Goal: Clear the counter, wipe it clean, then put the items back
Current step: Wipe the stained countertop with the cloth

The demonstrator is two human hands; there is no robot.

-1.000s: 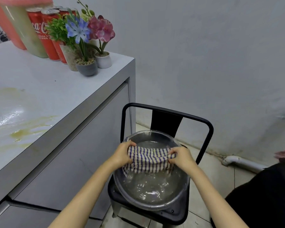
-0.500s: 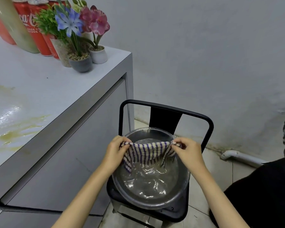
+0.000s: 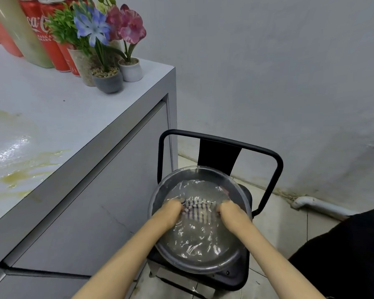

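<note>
One striped cloth lies under the water in one metal basin. The left hand and right hand each hold one end, each grip curled round the fabric, the fingers blurred. The basin sits on one black chair on a tiled floor. Just left of the grip is the grey table, streaked with yellow spill. Beyond stand three potted plants and red cans, near the pale wall.
</note>
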